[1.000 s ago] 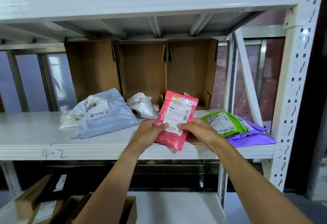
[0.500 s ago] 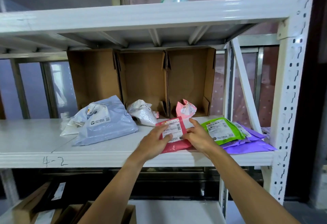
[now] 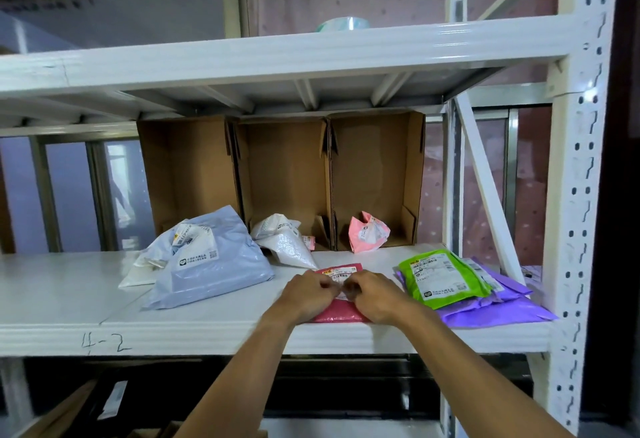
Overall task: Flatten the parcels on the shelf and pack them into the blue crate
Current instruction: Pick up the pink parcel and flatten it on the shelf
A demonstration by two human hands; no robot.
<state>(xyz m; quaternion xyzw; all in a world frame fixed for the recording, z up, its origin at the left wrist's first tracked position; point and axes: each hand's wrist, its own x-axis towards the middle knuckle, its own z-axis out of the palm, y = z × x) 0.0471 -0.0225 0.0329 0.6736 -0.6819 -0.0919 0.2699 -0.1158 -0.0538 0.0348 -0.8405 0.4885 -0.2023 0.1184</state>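
Red parcel (image 3: 338, 314): likely soft, light, slick film, best gripped by edges; left hand (image 3: 304, 294), right hand (image 3: 373, 296) curled on label, pinch or press unclear

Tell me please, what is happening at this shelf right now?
A person is working on the red parcel, which lies flat at the front of the white shelf. The left hand and the right hand both rest on it with curled fingers; whether they pinch or press is blurred. A green parcel lies on purple parcels to the right. No blue crate is in view.
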